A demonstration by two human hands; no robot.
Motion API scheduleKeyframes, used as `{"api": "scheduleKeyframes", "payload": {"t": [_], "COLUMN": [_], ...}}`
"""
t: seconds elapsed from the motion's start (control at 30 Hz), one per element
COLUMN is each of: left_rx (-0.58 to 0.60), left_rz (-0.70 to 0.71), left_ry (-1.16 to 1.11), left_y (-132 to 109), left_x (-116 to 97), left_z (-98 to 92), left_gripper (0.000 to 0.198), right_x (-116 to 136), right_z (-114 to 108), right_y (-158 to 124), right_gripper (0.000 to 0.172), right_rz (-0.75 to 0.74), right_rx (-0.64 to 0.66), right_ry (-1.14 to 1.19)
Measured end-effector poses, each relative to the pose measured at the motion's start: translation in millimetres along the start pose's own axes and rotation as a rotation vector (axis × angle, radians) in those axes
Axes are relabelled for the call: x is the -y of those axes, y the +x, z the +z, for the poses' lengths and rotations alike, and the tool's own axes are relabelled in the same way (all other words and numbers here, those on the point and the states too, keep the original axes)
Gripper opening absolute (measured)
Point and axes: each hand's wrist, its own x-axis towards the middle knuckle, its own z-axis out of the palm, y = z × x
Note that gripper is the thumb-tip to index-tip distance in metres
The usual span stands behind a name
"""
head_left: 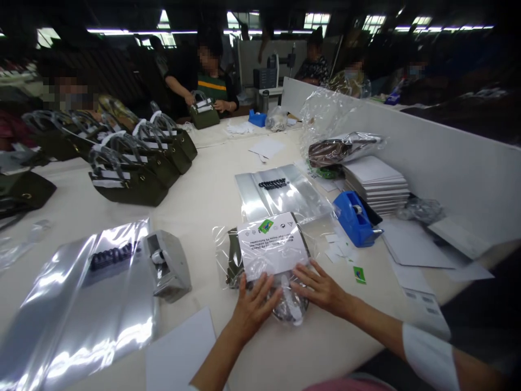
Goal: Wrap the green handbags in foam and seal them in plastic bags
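Observation:
A dark green handbag (235,255) lies in a clear plastic bag on the table, with a white printed sheet (272,247) over its middle. The sheet carries a small green sticker (266,226). My left hand (254,304) rests on the plastic at the sheet's lower edge, fingers spread. On the right side of the package, my right hand (321,288) lies with its fingers apart, touching the plastic. Between the hands, the wrapped handles (290,304) point toward me. Neither hand grips anything.
Flat plastic bags lie at the left (101,293) and behind the package (280,190). Tape dispensers stand left (169,266) and right (356,220). Several green handbags (134,176) stand back left. A card stack (378,184) is near the divider (407,136). Other people sit beyond.

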Motion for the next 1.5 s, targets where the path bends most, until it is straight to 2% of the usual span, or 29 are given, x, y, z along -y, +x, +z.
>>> {"api": "scheduleKeyframes", "payload": {"t": [0.07,0.1,0.17,0.2,0.23,0.33,0.4,0.43,0.47,0.53,0.6,0.7,0.77,0.87,0.93,1.07,1.13,1.23,1.3,1.37,1.43,1.5], "left_rx": [-0.010,-0.003,0.032,0.091,0.127,0.161,0.228,0.268,0.304,0.359,0.378,0.338,0.312,0.296,0.284,0.256,0.244,0.209,0.169,0.126,0.084,0.061], "left_rz": [0.010,0.018,-0.025,-0.132,-0.305,-0.473,-0.650,-0.740,-0.820,-0.906,-0.970,-1.065,-1.111,-1.152,-1.149,-1.050,-0.924,-0.716,-0.686,-0.696,-0.688,-0.684], "left_ry": [-0.016,-0.040,-0.153,-0.306,-0.480,-0.616,-0.790,-0.879,-0.952,-1.009,-0.997,-0.923,-0.855,-0.739,-0.655,-0.540,-0.461,-0.238,-0.117,-0.061,-0.050,-0.068], "left_y": [15,27,57,74,92,138,154,157,156,147,136,121,112,91,73,42,31,17,11,7,5,3], "left_x": [9,16,33,42,50,65,67,66,65,63,68,90,107,119,112,71,44,10,-5,-13,-15,-14], "left_z": [-2.7,-9.9,-34.6,-50.7,-67.8,-112.5,-123.7,-121.5,-114.1,-87.6,-55.0,-18.9,-10.2,-13.3,-18.4,-27.5,-32.1,-38.0,-39.7,-39.6,-38.6,-37.6], "left_gripper": [0.029,0.030,0.032,0.031,0.029,0.032,0.036,0.038,0.041,0.046,0.051,0.052,0.052,0.054,0.055,0.057,0.059,0.076,0.085,0.089,0.089,0.087], "right_x": [-5,-11,-27,-35,-43,-62,-69,-71,-72,-76,-81,-92,-97,-93,-81,-42,-22,-3,-5,-21,-43,-66], "right_z": [-7,-16,-46,-65,-87,-146,-166,-168,-163,-141,-111,-76,-65,-56,-48,-28,-23,-26,-35,-45,-52,-51], "right_y": [19,31,61,78,95,139,154,157,158,153,147,139,128,96,69,30,20,10,12,28,61,105], "right_gripper": [0.031,0.029,0.028,0.028,0.028,0.026,0.031,0.033,0.033,0.033,0.036,0.044,0.048,0.054,0.057,0.057,0.053,0.048,0.046,0.042,0.037,0.035], "right_rz": [-0.007,-0.022,-0.046,-0.044,-0.025,0.200,0.319,0.371,0.433,0.578,0.716,0.821,0.867,0.955,1.016,1.040,1.016,1.019,1.041,0.977,0.814,0.649], "right_rx": [-0.063,-0.084,-0.096,-0.084,-0.057,0.144,0.283,0.354,0.429,0.549,0.574,0.425,0.297,0.139,0.087,0.044,0.044,0.011,-0.105,-0.205,-0.149,0.002], "right_ry": [0.017,0.042,0.132,0.194,0.269,0.468,0.590,0.675,0.772,0.934,0.984,0.929,0.881,0.794,0.766,0.803,0.844,0.809,0.651,0.512,0.485,0.495]}}
